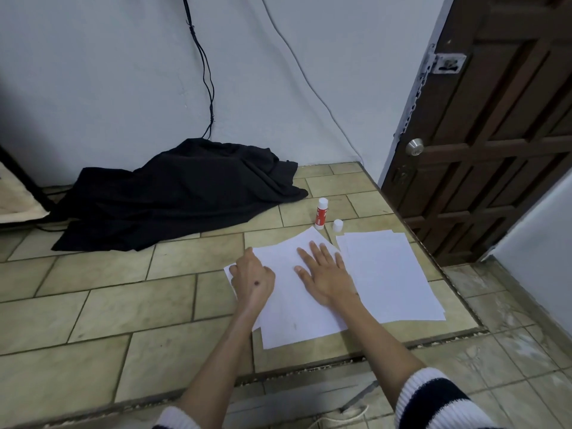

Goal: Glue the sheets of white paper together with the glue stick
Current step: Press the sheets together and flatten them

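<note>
Paper lies on the floor under both hands: right hand flat, fingers straight; left hand curled, pressing its edge. Glue stick stands at twelve o'clock.

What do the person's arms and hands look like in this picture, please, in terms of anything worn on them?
Both hands, left hand and right hand, are bare: no gloves, rings or watch show. The forearms are uncovered, the sleeves pushed up near the elbows. The right sleeve is white ribbed knit with a dark navy band; the left sleeve shows a white cuff with a dark edge.
</note>
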